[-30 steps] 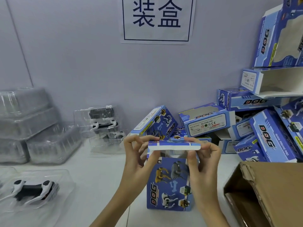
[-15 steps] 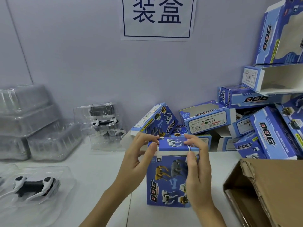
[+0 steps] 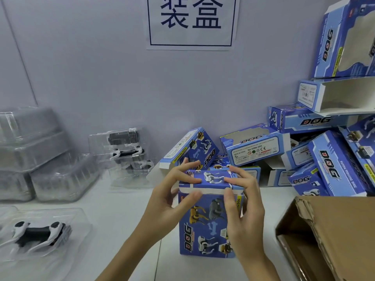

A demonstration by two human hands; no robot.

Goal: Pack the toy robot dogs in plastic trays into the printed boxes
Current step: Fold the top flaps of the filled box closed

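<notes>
A printed box [image 3: 209, 222] was stood upright on the white table [image 3: 121, 220], its top flap [image 3: 211, 179] folded nearly flat. The flap was pinched by the left hand [image 3: 172, 201] and the right hand [image 3: 245, 207], fingers on top and thumbs under its front edge. Left of the box, a toy robot dog [image 3: 38, 233] lay in a clear tray [image 3: 79, 224]. Behind it and to its right, empty boxes [image 3: 316, 159] were piled.

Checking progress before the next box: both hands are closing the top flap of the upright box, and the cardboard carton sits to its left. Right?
Not quite. The head view shows the left hand and right hand pressing the top flap down on the upright box, but the cardboard carton sits to its right, not its left.
</notes>
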